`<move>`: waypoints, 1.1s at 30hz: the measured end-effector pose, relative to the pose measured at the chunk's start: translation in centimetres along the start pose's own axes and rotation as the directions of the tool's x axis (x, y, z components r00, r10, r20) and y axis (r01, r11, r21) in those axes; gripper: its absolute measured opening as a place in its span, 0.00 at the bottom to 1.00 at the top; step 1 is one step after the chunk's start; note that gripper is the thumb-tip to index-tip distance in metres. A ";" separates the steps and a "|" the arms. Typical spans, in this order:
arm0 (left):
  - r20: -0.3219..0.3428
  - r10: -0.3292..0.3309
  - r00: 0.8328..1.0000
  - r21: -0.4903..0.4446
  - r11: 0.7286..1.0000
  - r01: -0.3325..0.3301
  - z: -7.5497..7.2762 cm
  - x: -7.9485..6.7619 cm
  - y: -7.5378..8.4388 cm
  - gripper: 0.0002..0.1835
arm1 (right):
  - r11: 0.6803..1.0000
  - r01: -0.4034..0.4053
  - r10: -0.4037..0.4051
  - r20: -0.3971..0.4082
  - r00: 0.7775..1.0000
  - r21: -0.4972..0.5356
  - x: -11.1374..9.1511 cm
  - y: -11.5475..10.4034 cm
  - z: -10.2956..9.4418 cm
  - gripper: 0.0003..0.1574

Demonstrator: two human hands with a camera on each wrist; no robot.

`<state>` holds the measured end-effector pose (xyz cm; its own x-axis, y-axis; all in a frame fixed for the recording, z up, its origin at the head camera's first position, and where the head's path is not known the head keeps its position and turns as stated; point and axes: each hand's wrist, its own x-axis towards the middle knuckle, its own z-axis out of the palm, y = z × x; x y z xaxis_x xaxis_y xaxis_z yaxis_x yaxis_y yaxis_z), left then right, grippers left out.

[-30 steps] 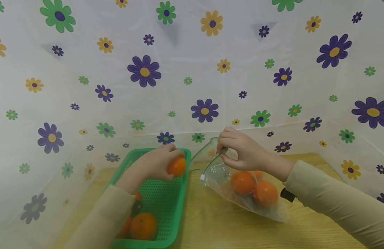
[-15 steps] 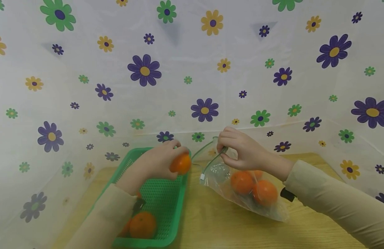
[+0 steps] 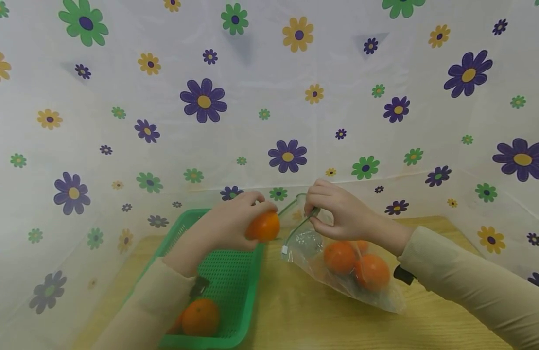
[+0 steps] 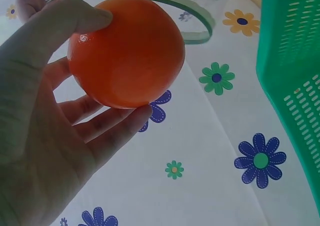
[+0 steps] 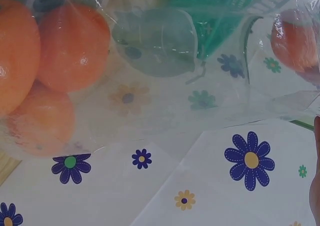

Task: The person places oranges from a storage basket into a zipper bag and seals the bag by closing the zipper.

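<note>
My left hand grips an orange over the right rim of the green basket, close to the bag's mouth. In the left wrist view the thumb lies on top of the orange and the fingers curl beneath it. My right hand pinches the green-edged rim of a clear zip bag, whose mouth gapes toward the basket. Several oranges lie inside the bag; the right wrist view shows them through the plastic.
More oranges sit at the near end of the basket, partly hidden by the left sleeve. The wooden table carries basket and bag. A flower-patterned sheet rises behind and at both sides.
My left hand has carried the orange rightward from above the basket to beside the bag's opening. The right hand and the bag have stayed in place.
</note>
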<state>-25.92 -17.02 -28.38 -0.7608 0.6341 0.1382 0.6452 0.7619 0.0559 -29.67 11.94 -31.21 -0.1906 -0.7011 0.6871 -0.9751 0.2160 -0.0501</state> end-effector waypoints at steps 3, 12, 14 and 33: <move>-0.002 0.013 1.000 -0.010 1.000 -0.013 -0.1 0.1 0.4 0.39 | 1.000 -0.002 0.002 0.000 1.000 -0.002 0.0 0.0 0.0 0.09; -0.016 0.072 0.997 -0.045 0.996 -0.072 -0.1 0.6 0.9 0.39 | 1.000 0.010 -0.010 -0.003 1.000 0.003 0.0 0.1 0.1 0.10; -0.022 0.084 0.996 -0.058 0.995 -0.086 0.0 0.7 1.0 0.39 | 1.000 0.007 -0.007 -0.002 1.000 0.000 0.0 0.1 0.1 0.09; 0.025 0.155 0.988 -0.071 0.986 -0.153 0.8 2.1 1.5 0.39 | 1.000 -0.012 0.012 0.002 1.000 -0.007 0.0 0.1 -0.1 0.07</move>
<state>-26.60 -14.45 -28.78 -0.6527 0.7479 0.1209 0.7576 0.6443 0.1044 -29.75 12.02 -31.14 -0.2023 -0.6997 0.6852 -0.9719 0.2292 -0.0529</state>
